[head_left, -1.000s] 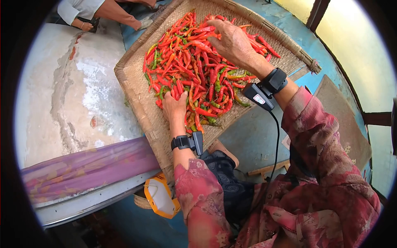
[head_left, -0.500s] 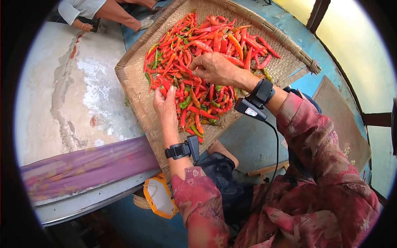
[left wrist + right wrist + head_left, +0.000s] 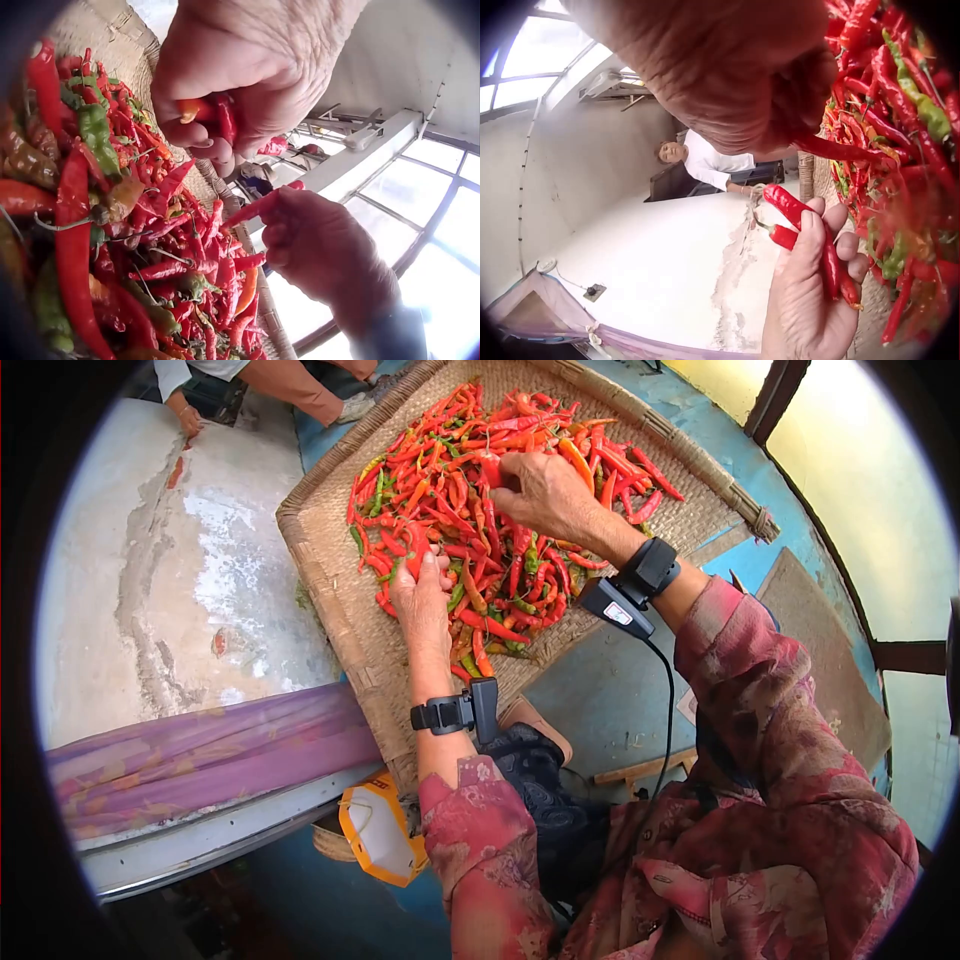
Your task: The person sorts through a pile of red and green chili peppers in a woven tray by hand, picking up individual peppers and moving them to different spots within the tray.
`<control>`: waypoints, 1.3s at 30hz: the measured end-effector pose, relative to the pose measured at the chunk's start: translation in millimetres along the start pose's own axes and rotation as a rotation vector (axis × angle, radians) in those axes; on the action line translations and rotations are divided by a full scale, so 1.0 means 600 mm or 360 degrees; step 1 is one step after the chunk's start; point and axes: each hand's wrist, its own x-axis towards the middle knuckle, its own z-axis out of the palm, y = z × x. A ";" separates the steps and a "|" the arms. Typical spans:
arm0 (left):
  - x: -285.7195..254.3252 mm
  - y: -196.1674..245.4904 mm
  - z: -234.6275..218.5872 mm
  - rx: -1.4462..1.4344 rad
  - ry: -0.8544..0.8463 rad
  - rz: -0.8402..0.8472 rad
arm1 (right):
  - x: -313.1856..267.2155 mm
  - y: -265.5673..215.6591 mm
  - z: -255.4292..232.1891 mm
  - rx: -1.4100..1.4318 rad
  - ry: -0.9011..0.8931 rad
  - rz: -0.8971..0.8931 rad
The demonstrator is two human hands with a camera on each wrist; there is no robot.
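A broad heap of red chili peppers point(image 3: 475, 510), with some green and orange ones, lies on the woven basket tray point(image 3: 335, 615). My left hand point(image 3: 422, 605) is over the near left part of the heap. Its thumb and fingers grip a small bunch of red chili peppers point(image 3: 787, 202), tips showing past the thumb in the right wrist view. My right hand point(image 3: 555, 495) hovers over the middle of the heap, pinching one red chili pepper point(image 3: 259, 208) between thumb and fingers. That pepper points toward the heap in the left wrist view.
A cracked pale ledge point(image 3: 90, 610) with a purple cloth point(image 3: 220, 745) lies left of the tray. Below the tray is an orange-rimmed container point(image 3: 385, 830). Another person point(image 3: 709, 161) is beyond the ledge. A cable point(image 3: 670, 710) trails from my right wrist.
My right hand came from the far side of the heap toward the left hand, then moved away to the right. My left hand rose from the heap with peppers in its grip.
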 end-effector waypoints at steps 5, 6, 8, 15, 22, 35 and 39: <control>-0.001 -0.001 0.009 -0.0054 -0.0003 -0.0100 | 0.010 0.037 -0.031 -0.0516 0.0708 -0.0203; -0.008 0.007 0.020 -0.0067 -0.0076 -0.0111 | 0.012 0.037 -0.033 -0.0519 0.0713 -0.0204; -0.022 0.021 0.045 -0.0055 -0.0286 -0.0051 | 0.012 0.033 -0.030 -0.0232 0.0512 -0.0295; -0.040 0.029 0.109 0.0225 -0.0588 -0.0071 | -0.008 0.011 -0.033 0.0271 -0.0252 -0.0143; -0.016 0.023 0.091 -0.0090 -0.0363 -0.0160 | 0.010 0.050 -0.083 -0.0330 0.0491 -0.0151; -0.034 0.009 0.214 0.0269 -0.0793 0.0163 | -0.033 0.054 -0.108 -0.0047 -0.0248 0.0001; 0.000 0.013 0.241 0.1179 -0.0138 0.1375 | -0.019 0.082 -0.141 -0.0062 0.0352 0.0018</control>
